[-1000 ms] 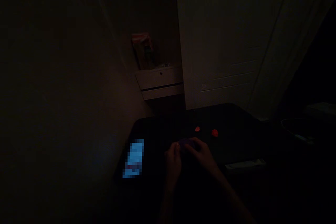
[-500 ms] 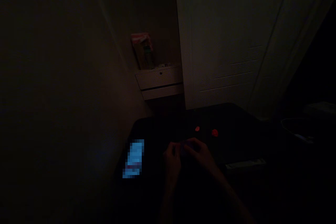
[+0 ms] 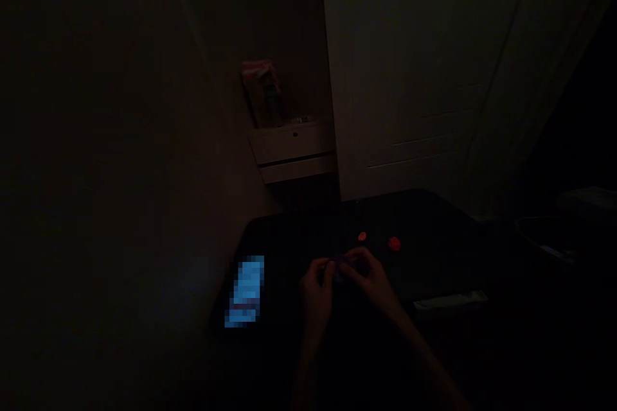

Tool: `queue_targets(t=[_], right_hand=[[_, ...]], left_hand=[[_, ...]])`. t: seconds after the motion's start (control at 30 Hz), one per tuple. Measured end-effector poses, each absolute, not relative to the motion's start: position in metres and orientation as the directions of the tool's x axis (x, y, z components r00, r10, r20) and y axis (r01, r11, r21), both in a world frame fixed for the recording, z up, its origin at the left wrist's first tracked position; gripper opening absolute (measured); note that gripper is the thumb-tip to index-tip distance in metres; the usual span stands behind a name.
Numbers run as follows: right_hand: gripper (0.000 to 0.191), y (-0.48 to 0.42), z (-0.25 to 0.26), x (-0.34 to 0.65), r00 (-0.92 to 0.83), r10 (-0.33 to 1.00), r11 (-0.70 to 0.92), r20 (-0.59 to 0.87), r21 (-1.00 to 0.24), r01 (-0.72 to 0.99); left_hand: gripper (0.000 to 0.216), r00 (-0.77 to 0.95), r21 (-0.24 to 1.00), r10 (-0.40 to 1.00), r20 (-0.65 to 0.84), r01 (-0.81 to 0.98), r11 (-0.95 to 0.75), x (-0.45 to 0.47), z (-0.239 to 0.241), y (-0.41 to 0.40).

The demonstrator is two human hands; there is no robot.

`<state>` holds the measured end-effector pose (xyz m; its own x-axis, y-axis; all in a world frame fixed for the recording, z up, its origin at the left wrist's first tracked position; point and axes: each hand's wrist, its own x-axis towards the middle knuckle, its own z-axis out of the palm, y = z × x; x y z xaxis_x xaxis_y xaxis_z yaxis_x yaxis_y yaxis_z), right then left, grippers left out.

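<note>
In the dim light, my left hand [image 3: 317, 286] and my right hand [image 3: 373, 279] meet over the dark surface. Both have their fingertips pinched on a small dark purple thing [image 3: 339, 271], mostly covered by the fingers and too dark to name. Just beyond my right hand lies a small orange-red piece [image 3: 362, 237]. To its right sits a rounder red lump [image 3: 394, 244] with an uneven surface. Neither red piece is touched by a hand.
A glowing blue, blurred-out rectangle [image 3: 247, 289] lies left of my hands. A pale narrow box-like thing [image 3: 450, 301] is on the right. Behind the dark tabletop [image 3: 289, 231] stand a drawer unit [image 3: 294, 148] and a large pale panel [image 3: 400, 77]; a wall rises on the left.
The fingers of both hands have shifted slightly around the purple thing, the right hand's index finger rising a little. The red pieces and the glowing rectangle stay put.
</note>
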<state>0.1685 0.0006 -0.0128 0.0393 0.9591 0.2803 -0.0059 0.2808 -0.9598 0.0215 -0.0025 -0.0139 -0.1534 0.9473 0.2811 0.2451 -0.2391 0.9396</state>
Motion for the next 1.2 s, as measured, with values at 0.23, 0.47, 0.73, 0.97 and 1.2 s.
queue_targets(t=[0.23,0.47,0.73,0.97,1.2], right_hand=[[0.035,-0.002,-0.009,0.167,0.011,0.944,0.328,0.329,-0.942,0.072],[0.041,-0.003,-0.006,0.168,0.048,0.951,0.299,0.305,-0.949,0.102],[0.032,-0.001,-0.010,0.167,0.055,0.932,0.350,0.357,-0.930,0.115],[0.028,-0.002,-0.009,0.167,0.058,0.941,0.321,0.333,-0.935,0.152],[0.029,-0.002,-0.007,0.167,0.052,0.938,0.329,0.343,-0.926,0.187]], left_hand=[[0.027,-0.108,0.911,0.950,0.294,0.332,-0.244,0.020,-0.014,-0.005],[0.032,-0.135,0.892,0.937,0.322,0.376,-0.252,0.022,-0.008,-0.009],[0.031,-0.078,0.908,0.947,0.311,0.320,-0.272,0.023,-0.007,-0.007],[0.027,-0.071,0.882,0.938,0.338,0.373,-0.289,0.022,-0.006,-0.009],[0.028,-0.071,0.883,0.934,0.350,0.357,-0.303,0.023,-0.005,-0.010]])
